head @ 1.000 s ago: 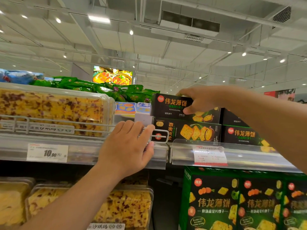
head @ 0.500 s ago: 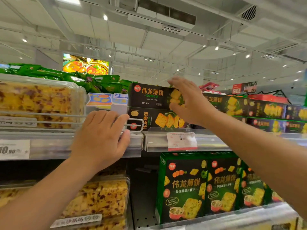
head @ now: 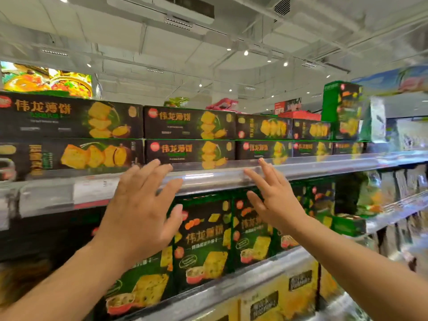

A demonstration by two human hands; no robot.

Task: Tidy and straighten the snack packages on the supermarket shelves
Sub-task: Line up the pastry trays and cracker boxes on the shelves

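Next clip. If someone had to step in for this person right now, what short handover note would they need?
Left hand: open, fingers spread, holding nothing, raised in front of the top shelf rail.
Right hand: open, empty, fingertips near the same rail.
Black cracker boxes sit stacked two high along the top shelf, fronts outward; the rows look fairly even, though the picture is blurred.
One green box stands upright at the right end of that row.
Green boxes stand on the shelf below.
Left: probably the boxes just above the hands, then the upright green box.
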